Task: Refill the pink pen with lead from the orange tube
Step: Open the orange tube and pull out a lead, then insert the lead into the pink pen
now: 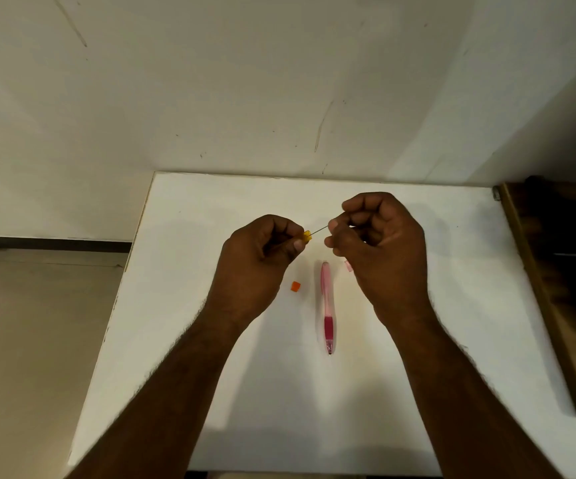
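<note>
My left hand is closed around the orange tube; only the tube's open end shows past my fingers. A thin grey lead sticks out of that end, and my right hand pinches its far end between thumb and forefinger. The pink pen lies flat on the white table below and between my hands, tip toward me. A small orange cap lies left of the pen. A small pink cap lies right of the pen's top, partly hidden by my right hand.
The table's back edge meets a white wall. The table's left edge drops to a tiled floor. A dark wooden piece of furniture stands along the table's right edge.
</note>
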